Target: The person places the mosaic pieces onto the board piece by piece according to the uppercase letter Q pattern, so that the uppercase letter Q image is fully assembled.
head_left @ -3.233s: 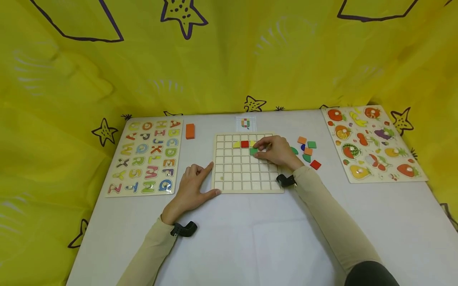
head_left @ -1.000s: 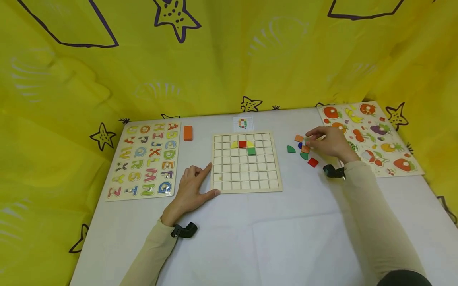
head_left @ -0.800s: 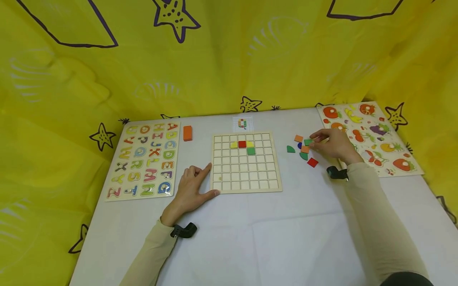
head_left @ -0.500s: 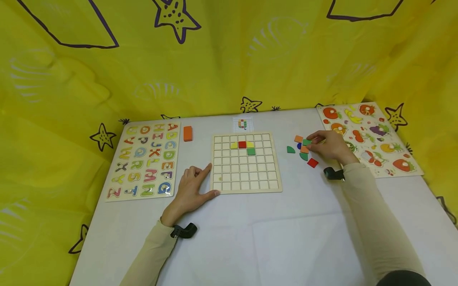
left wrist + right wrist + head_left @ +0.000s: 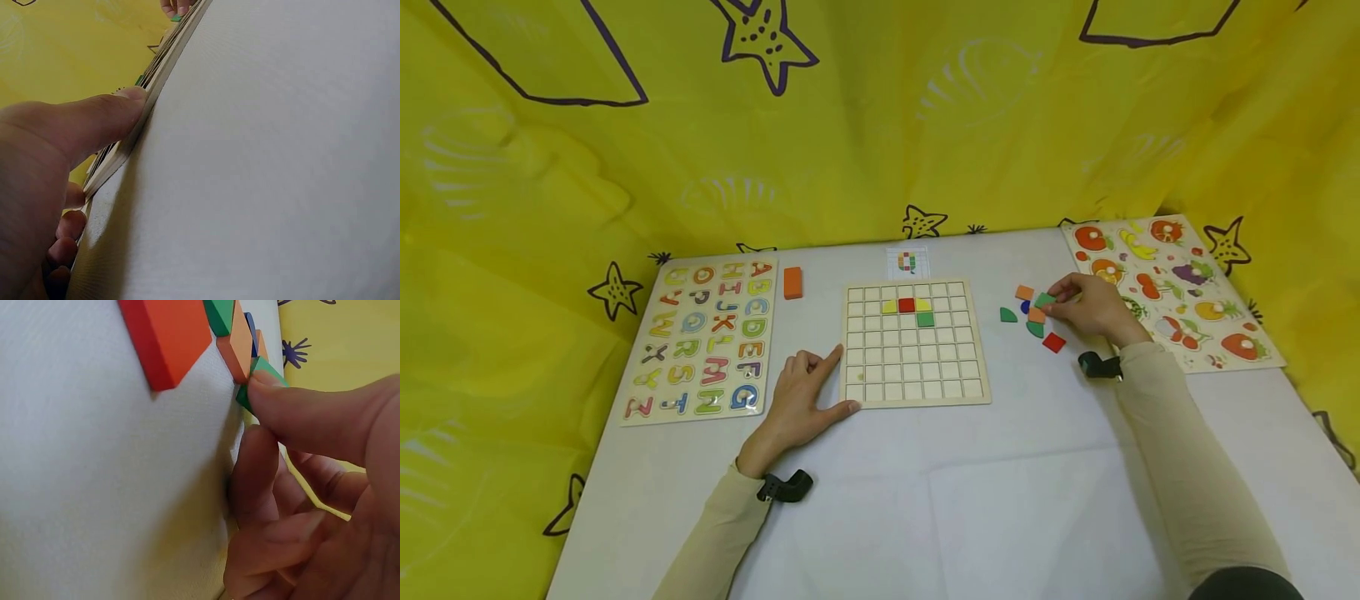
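Right hand: this hand [image 5: 1093, 307] pinches a green square block [image 5: 1044, 300], tilted, between thumb and fingers.
Left hand: this hand [image 5: 797, 400] has thumb and index finger wide apart, touching the near and left edges of the pale wooden grid board [image 5: 910, 358].
What has changed: about three seconds ago the right hand was at the board; now it is at the loose pieces on the right. I judge this means the work has passed to another piece.
Loose pieces: around the held block lie two orange squares [image 5: 1024, 292], a partly covered blue piece [image 5: 1025, 307], two green quarter-circles [image 5: 1008, 315] and, nearer, a red square [image 5: 1054, 342].
Board: it bears a red square [image 5: 906, 305] between two yellow pieces [image 5: 890, 307], and a second green square [image 5: 925, 319].
Far side: a printed pattern card [image 5: 907, 263] lies beyond the board.
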A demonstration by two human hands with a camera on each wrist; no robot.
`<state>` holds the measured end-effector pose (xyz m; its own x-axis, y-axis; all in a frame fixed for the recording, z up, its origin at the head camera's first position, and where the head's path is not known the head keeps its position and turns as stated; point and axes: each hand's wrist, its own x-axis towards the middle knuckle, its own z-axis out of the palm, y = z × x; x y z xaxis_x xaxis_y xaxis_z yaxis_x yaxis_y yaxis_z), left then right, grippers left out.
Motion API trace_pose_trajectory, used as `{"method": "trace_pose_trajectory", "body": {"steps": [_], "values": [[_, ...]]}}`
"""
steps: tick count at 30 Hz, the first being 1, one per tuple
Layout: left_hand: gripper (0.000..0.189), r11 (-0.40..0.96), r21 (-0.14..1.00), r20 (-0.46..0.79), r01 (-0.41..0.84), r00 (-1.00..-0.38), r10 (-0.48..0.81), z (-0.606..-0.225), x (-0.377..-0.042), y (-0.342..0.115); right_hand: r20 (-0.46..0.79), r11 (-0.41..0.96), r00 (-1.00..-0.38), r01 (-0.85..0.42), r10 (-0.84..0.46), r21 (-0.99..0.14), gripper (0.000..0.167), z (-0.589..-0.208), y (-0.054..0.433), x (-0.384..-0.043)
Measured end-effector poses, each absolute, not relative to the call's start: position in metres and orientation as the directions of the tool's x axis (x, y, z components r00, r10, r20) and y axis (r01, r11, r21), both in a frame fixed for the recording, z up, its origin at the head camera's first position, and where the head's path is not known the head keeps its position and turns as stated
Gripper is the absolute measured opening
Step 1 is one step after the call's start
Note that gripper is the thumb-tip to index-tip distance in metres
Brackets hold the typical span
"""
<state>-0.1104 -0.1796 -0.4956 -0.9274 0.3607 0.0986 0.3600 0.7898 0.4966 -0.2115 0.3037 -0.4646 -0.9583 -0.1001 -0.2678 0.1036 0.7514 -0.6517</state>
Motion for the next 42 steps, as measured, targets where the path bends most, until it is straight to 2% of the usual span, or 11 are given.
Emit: {"method": "trace_pose_trajectory", "body": {"steps": [4,12,19,42], "values": [[0.09,0.787,0.5,0.1,0.36,-0.927,0.361,-0.495,-0.11,-0.18,-0.255,0.746,-0.962,0.097,-0.1,-0.658,0.039,-0.465,0.305,-0.21],[0.089,0.783,0.503,0.11,0.365,-0.926,0.36,-0.495,-0.11,-0.179,-0.235,0.638,-0.97,0.137,-0.071,-0.758,0.055,-0.463,0.303,-0.211],[0.09,0.785,0.5,0.109,0.366,-0.926,0.362,-0.497,-0.11,-0.18,-0.201,0.623,-0.976,0.107,-0.082,-0.775,0.043,-0.461,0.29,-0.208],[0.089,0.794,0.502,0.075,0.344,-0.931,0.356,-0.494,-0.11,-0.179,-0.098,0.589,-0.982,-0.017,-0.162,-0.808,0.034,-0.48,0.236,-0.207]]}}
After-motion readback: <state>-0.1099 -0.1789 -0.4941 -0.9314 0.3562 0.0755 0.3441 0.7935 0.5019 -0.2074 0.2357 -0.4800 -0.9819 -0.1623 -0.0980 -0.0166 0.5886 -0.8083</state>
